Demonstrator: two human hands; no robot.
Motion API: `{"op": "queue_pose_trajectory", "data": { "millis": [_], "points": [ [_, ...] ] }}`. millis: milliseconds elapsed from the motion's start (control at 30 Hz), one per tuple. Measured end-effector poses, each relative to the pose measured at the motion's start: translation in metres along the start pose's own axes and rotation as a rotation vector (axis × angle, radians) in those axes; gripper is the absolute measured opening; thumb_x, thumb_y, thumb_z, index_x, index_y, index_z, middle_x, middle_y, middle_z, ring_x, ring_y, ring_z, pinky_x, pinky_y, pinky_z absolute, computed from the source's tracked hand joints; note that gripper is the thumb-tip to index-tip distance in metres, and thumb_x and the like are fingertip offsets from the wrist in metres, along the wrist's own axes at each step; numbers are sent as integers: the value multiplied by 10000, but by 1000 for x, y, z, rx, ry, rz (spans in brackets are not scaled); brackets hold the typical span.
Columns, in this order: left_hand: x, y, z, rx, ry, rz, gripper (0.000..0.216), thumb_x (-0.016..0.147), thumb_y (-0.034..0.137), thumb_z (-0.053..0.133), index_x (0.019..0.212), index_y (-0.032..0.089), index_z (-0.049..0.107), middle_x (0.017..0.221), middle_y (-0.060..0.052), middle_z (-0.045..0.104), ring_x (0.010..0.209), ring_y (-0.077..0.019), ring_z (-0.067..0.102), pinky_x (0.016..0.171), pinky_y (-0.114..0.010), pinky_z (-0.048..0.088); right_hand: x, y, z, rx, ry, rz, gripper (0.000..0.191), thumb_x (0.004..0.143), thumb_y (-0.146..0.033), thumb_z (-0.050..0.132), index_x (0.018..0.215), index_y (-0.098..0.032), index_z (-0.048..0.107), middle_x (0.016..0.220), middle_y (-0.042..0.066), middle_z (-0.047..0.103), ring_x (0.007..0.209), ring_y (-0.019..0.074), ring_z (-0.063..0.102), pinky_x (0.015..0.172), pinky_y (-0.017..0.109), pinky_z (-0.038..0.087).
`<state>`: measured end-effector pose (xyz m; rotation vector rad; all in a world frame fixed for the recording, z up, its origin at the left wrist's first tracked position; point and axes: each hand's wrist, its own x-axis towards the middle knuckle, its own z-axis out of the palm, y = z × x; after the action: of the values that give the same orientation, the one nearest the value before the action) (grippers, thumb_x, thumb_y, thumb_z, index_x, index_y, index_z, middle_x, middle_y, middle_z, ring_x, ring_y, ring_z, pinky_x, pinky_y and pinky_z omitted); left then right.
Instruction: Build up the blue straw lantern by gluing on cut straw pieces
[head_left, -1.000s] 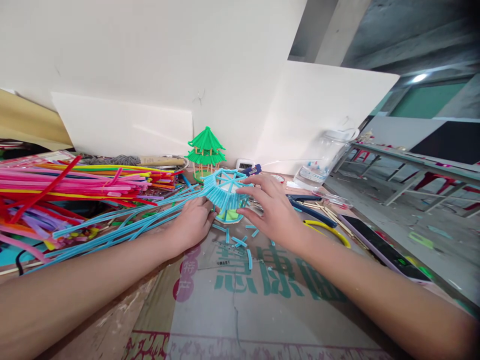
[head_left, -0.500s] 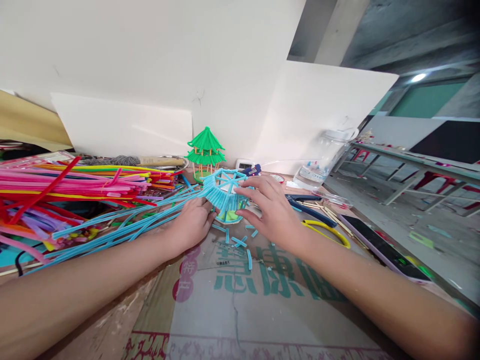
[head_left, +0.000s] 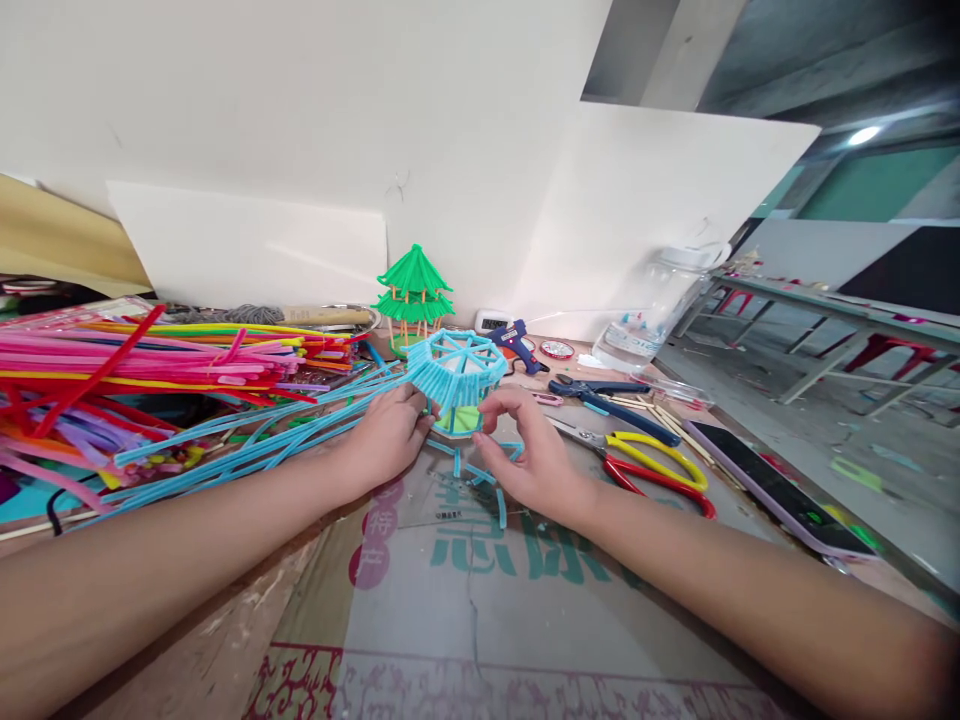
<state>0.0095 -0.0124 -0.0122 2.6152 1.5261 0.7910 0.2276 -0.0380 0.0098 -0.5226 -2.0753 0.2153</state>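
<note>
Has the left hand [head_left: 394,435] curled against the lower left of a small blue model [head_left: 456,385], fingertips partly hidden; cannot tell whether pinching. Has the right hand [head_left: 529,455] at the lower right, thumb and forefinger bowed with a gap between; cannot tell about touching. Placed upright between both hands, in the back half of the tabletop [head_left: 202,640], with spoked top and yellow-green base. Scattered just in front: short blue pieces [head_left: 502,508], on a printed sheet [head_left: 420,640]. Near the back edge: green two-tiered pagoda [head_left: 415,275], white timer [head_left: 493,322], dark blue glue gun [head_left: 517,345]. Heaped toward the left: colourful stems [head_left: 150,360], with long blue stems [head_left: 187,480] beside the left forearm. To the right: navy-handled pliers [head_left: 630,410], yellow-and-red-handled tool [head_left: 598,439]. Along the right edge: phone [head_left: 776,485]. Toward the back right corner: clear bottle [head_left: 652,305].
</note>
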Motion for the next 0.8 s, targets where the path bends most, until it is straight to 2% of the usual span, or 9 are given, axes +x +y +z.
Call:
{"op": "queue_pose_trajectory", "data": {
  "millis": [233, 500, 700, 800],
  "points": [
    [0, 1, -1, 35, -11, -22, 241, 958, 297, 420, 930, 163, 618, 986, -124, 618, 961, -275, 585, 875, -437, 487, 0, 6, 1, -36, -28, -54, 274, 890, -94, 567, 1106, -232, 470, 862, 11, 522, 777, 153, 532, 734, 319, 467],
    [0, -3, 2, -47, 13, 27, 226, 955, 273, 434, 1006, 181, 634, 1082, -115, 628, 1136, -268, 551, 998, -431, 454, 1, 1, 0, -115, -127, -155, 224, 959, -95, 487, 1130, -237, 505, 974, 58, 630, 881, 174, 605, 753, 319, 514],
    [0, -2, 1, -36, 1, 20, 232, 955, 276, 429, 989, 179, 636, 1067, -116, 636, 1103, -267, 565, 977, -432, 466, 0, 1, -1, -152, -156, -149, 234, 949, -79, 476, 1137, -214, 506, 1014, 82, 603, 887, 176, 581, 753, 316, 509],
    [0, -2, 0, -24, -5, 15, 243, 959, 285, 423, 985, 169, 635, 1069, -125, 636, 1105, -273, 563, 974, -436, 466, 0, 2, -1, -174, -141, -148, 321, 892, -29, 458, 1150, -215, 495, 949, 68, 578, 840, 191, 565, 718, 334, 502]
  ]
}}
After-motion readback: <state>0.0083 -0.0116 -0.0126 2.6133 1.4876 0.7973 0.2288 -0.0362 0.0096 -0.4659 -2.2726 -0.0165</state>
